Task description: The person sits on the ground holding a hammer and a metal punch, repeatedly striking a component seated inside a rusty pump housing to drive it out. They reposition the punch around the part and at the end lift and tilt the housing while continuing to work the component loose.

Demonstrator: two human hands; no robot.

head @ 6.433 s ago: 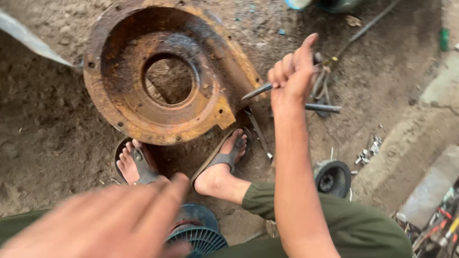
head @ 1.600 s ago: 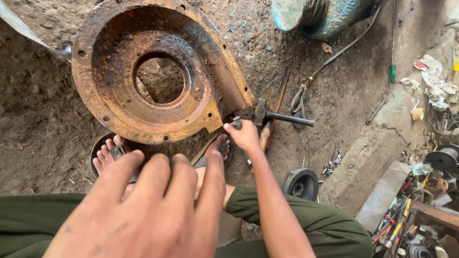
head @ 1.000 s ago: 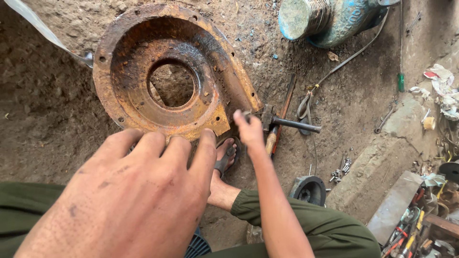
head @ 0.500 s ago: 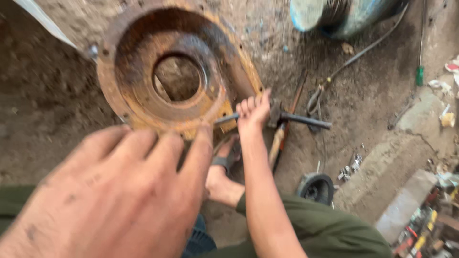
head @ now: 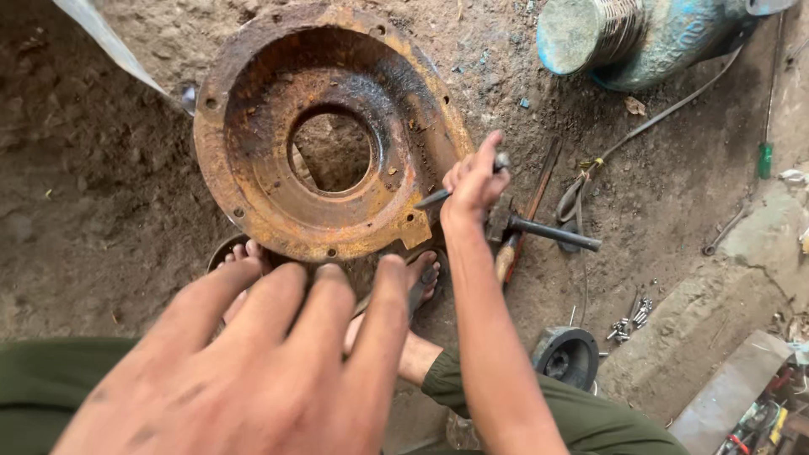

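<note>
Rusty pump casing (head: 329, 135) is lying flat on the dirt floor (head: 93, 219), its round central hole facing up, just beyond both hands and the person's sandalled feet (head: 417, 282).

Nearest the camera, the left hand (head: 253, 371) is hovering with fingers (head: 379, 312) spread flat and pointing toward the casing's near rim; its grip is lying open, holding nothing, and whether it is touching anything cannot be told. Green trouser legs (head: 581, 413) are showing below it.

Further out, the right hand (head: 472, 181) is closing its grip around a thin metal rod (head: 438, 196), whose tip is pointing left from the grip and resting against the casing's lower right edge, close to a squared lug on the rim. Just right of that grip a hammer (head: 539, 229) with a dark handle is lying on the ground, and a wooden-handled tool (head: 510, 253) is lying beside it. Below and right of the grip, a small black round part (head: 566, 358) is sitting near a scatter of bolts (head: 632, 316).

Farther right, a cord (head: 640, 131) is trailing across the dirt. Beyond the grip, at the top right, a blue-green cylindrical machine body (head: 624, 34) is lying on its side. A green-handled screwdriver (head: 765, 152) is lying at the far right.
</note>
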